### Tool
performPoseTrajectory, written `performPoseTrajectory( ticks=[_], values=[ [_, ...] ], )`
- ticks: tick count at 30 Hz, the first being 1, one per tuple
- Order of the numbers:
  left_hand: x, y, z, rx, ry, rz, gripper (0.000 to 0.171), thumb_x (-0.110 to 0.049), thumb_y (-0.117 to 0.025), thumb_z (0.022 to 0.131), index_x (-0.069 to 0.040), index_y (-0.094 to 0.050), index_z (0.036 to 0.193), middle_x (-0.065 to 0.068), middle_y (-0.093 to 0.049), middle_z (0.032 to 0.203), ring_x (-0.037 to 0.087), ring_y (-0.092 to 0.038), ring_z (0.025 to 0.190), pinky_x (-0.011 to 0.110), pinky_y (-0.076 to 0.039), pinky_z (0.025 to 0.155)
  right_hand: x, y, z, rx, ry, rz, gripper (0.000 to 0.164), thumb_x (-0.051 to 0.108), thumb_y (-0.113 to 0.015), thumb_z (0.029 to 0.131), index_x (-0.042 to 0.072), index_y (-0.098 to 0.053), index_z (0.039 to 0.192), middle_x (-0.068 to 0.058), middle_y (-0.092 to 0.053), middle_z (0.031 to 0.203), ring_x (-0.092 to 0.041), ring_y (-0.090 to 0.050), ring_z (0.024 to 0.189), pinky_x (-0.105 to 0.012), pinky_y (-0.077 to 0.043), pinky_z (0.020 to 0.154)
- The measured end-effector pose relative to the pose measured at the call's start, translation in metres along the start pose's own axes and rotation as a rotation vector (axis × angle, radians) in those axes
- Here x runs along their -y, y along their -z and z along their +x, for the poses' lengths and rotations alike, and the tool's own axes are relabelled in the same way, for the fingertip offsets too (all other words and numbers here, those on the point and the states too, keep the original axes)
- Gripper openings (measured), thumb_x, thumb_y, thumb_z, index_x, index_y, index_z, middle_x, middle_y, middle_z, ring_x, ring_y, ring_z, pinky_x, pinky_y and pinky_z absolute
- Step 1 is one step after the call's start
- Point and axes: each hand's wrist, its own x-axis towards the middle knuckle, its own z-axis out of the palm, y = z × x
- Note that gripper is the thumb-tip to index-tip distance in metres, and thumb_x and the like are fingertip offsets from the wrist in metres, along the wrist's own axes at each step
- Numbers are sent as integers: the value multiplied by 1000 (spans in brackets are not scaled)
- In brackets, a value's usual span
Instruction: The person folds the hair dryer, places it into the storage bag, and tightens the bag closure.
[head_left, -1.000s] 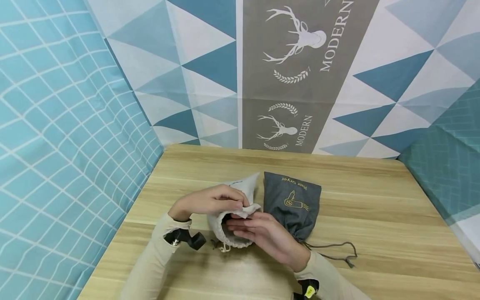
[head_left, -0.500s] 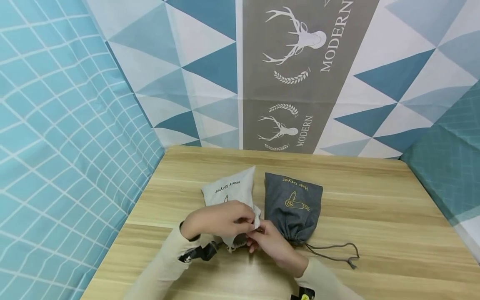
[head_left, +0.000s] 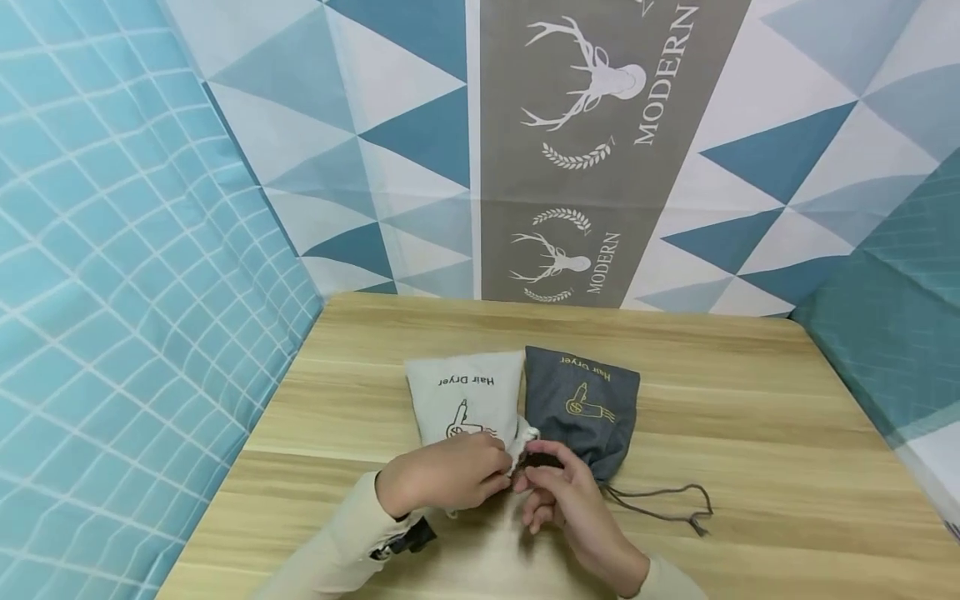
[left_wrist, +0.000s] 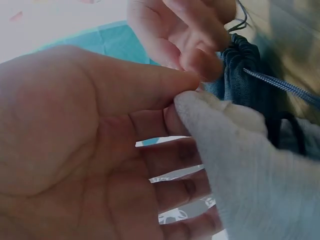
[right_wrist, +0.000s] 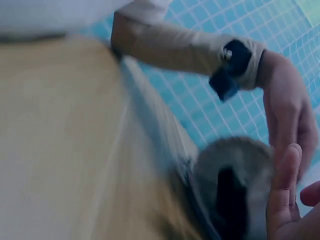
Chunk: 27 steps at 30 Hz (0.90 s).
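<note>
A light grey drawstring bag (head_left: 468, 392), printed "Hair Dryer" with a dryer outline, lies on the wooden table. My left hand (head_left: 450, 473) pinches the rim of its mouth between thumb and fingers, as the left wrist view shows up close on the pale cloth (left_wrist: 250, 165). My right hand (head_left: 573, 508) is beside the mouth, fingers loosely bent and apart, with no grip visible. In the right wrist view the bag's mouth (right_wrist: 205, 160) gapes, and a dark thing (right_wrist: 231, 200) shows inside; its kind cannot be told.
A dark grey drawstring bag (head_left: 581, 408) with yellow "Hair Dryer" print lies right of the light one. Its cord (head_left: 667, 504) trails right across the wooden table (head_left: 765, 450). Patterned cloths (head_left: 420, 150) hang behind and at the sides.
The light grey bag has turned and lies flatter, its print now facing up. My right hand has come out of its mouth and stands just right of it; my left hand has shifted lower.
</note>
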Motion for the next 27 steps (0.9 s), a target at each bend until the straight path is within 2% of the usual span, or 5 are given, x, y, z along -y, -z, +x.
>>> performPoseTrajectory(
  ticks=[10, 14, 19, 23, 27],
  values=[
    [15, 4, -22, -149, 34, -98, 23, -15, -58, 100, -18, -57, 77, -11, -50, 74, 5, -48, 68, 22, -46, 63, 9, 18, 18, 42, 275, -828, 56, 15, -58, 102, 9, -34, 152, -9, -68, 75, -19, -61, 43, -31, -49, 39],
    [41, 10, -50, -243, 204, -138, 14, -13, -63, 96, -13, -60, 82, -5, -56, 76, 8, -50, 68, 26, -49, 64, 6, 22, 24, 15, 271, -870, 32, 20, -59, 102, 7, -57, 131, -7, -66, 69, -17, -58, 39, -32, -48, 37],
    [56, -15, -85, -59, 392, -202, 19, -21, -73, 89, -8, -60, 96, 0, -57, 85, 14, -53, 72, 32, -48, 63, 0, 20, 22, -51, 262, -818, 15, 20, -62, 100, 5, -66, 97, -8, -66, 68, -17, -62, 46, -32, -50, 39],
    [56, -43, -87, -69, 351, -236, 41, -35, -77, 85, -12, -60, 115, 0, -59, 97, 18, -57, 86, 37, -50, 72, 0, 19, 15, -28, 251, -841, 26, 24, -60, 101, 4, -64, 85, -6, -65, 65, -18, -63, 49, -29, -49, 41],
    [57, -59, -76, -170, 275, -200, 27, -31, -74, 88, -13, -64, 105, -1, -65, 93, 15, -61, 85, 36, -52, 73, 1, 19, 8, 27, 221, -855, 33, 28, -54, 104, 5, -63, 82, -5, -63, 63, -16, -59, 45, -30, -47, 40]
  ],
)
